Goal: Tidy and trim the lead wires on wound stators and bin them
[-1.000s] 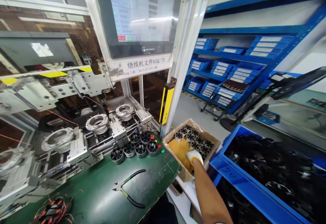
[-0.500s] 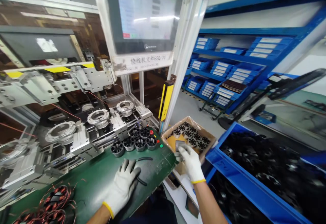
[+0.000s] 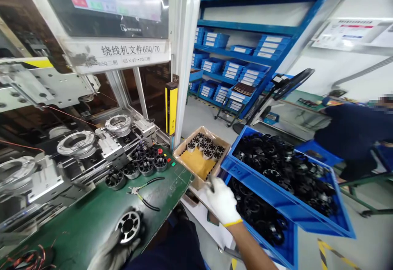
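Two gloved hands are at work over the green desk [image 3: 92, 221]. The left hand [image 3: 112, 253], blurred at the near edge of the desk, has its fingers [image 3: 130, 245] against the underside of a round black stator core [image 3: 129, 226] with pale slots around a hollow middle; whether they are closed on it or only cupping it I cannot tell. The right hand [image 3: 221, 202] hangs off the desk's right end, its fingers curled shut around a small grey piece that pokes out above the knuckles.

Judging by its look, the stator core is stacked metal in a plastic frame: stiff, fairly heavy for its size, smooth on the rim. The outer rim, or a finger through the bore, seems the surest hold; the thin slot walls look like the part to spare.

Beyond the core on the desk lie black-handled pliers [image 3: 144, 192], then a cluster of similar cores [image 3: 138, 165] beside the machine's metal nests [image 3: 76, 143]. Right of the desk sit a cardboard box [image 3: 199, 161] of cores and a blue bin [image 3: 285, 180] with dark parts. Open room on the desk lies between the pliers and its near edge; the right end drops away close to the box. A person in dark clothes [image 3: 353, 135] sits well beyond the bin.
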